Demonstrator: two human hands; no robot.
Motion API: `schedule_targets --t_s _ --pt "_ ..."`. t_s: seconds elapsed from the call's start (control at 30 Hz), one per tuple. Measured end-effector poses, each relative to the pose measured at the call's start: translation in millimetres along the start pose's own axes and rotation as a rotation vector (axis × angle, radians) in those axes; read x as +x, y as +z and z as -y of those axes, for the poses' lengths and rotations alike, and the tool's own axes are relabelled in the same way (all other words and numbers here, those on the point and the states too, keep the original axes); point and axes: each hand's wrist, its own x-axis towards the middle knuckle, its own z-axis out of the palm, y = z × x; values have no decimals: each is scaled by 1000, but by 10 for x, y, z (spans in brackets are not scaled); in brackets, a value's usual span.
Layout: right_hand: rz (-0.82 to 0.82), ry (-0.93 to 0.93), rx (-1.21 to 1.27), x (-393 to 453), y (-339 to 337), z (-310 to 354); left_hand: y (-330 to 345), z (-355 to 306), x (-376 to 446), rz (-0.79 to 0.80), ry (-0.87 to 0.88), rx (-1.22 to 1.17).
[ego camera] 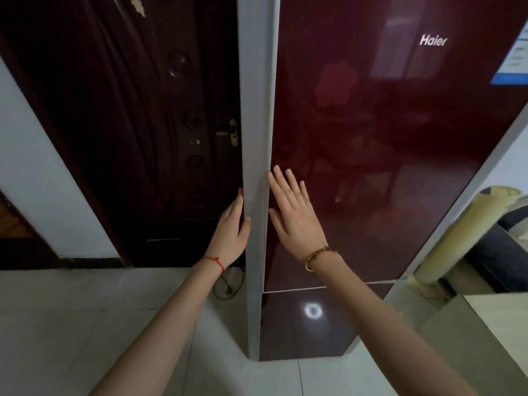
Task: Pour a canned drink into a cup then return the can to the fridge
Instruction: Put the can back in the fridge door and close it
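Note:
A tall fridge (400, 132) with a glossy dark red upper door fills the right half of the head view; the door is closed. My left hand (233, 227) lies flat against the fridge's grey left side panel, fingers pointing up, thumb wrapped onto the panel. My right hand (294, 215) rests palm down on the red door near its left edge, fingers spread. Neither hand holds anything. No can and no cup are in view.
A dark brown room door (137, 132) with a brass handle stands left of the fridge. A lower fridge door (308, 321) sits below the upper one. A pale rolled mat (457, 238) leans at the right beside a light counter corner (500, 310). A cable lies on the tiled floor.

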Motion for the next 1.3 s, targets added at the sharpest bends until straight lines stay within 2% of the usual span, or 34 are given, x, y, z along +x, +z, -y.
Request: schedule_targets --t_s 0.3,0.57,1.03,1.3 --pt "-6 4 -69 218 193 -146 70 181 262 -47 20 -7" --pt "-33 15 10 178 152 -117 -53 309 258 -3 115 76" --pt "-7 316 -64 -532 275 127 -384 464 -273 133 197 228" --pt "-14 480 -61 -1099 156 501 -460 449 -617 219 293 197"
